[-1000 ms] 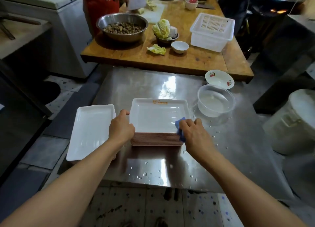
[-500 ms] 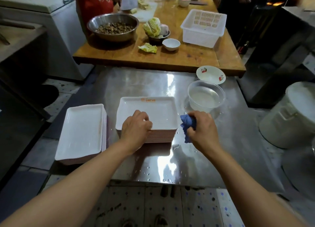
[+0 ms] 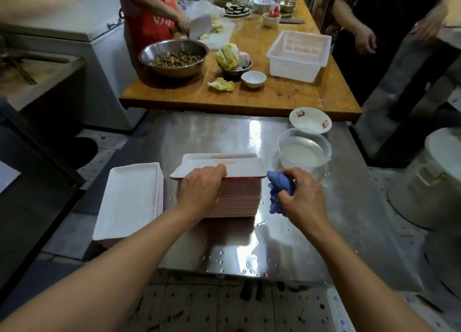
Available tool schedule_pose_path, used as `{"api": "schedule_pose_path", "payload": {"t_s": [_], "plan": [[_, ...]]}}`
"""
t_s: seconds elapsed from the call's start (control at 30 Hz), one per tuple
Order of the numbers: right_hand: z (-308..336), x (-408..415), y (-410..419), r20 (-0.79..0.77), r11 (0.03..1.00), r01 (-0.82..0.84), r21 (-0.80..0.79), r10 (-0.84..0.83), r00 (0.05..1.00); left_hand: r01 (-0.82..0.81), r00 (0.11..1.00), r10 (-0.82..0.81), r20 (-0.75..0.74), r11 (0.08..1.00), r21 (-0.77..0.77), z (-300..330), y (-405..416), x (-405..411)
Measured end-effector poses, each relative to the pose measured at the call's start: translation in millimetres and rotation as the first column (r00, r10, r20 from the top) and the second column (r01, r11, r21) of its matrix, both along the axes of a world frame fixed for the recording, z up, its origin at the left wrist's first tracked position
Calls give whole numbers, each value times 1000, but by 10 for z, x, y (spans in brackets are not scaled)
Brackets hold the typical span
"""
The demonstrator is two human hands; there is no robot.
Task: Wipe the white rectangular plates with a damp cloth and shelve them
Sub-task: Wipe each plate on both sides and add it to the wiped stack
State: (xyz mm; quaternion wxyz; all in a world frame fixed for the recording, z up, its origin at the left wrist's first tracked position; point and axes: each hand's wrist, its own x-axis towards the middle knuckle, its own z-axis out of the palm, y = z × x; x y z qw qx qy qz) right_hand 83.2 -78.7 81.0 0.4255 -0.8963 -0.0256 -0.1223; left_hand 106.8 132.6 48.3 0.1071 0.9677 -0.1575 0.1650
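Water in clear tub (image 3: 303, 149)

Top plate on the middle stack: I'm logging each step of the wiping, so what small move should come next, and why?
Probably bring the blue cloth across onto the top plate. The left hand grips that plate's near edge, tilted up off the stack, while the right hand holds the cloth just beside it, not yet touching.

Water bowl (image 3: 303, 150) crowds right; near steel tabletop (image 3: 249, 247) bare.
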Motion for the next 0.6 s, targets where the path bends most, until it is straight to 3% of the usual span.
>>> {"api": "schedule_pose_path", "payload": {"t_s": [0.1,0.27,0.37,0.47,0.6], "plan": [[17,43,-10,26,999,27,-44,-26,999,-15,999,13,52,999,33,261,3,71],[227,95,86,86,997,52,54,-57,995,-105,992,122,28,930,-353,601,95,36],[475,97,238,176,983,46,176,-77,981,-112,991,129,-19,771,-627,798,193,-74],[732,99,453,316,969,-8,246,-73,946,-206,978,112,-173,586,-784,950,263,-198],[1038,155,797,492,984,-121,131,42,870,-270,958,28,-284,410,-871,1058,308,-357]]}}
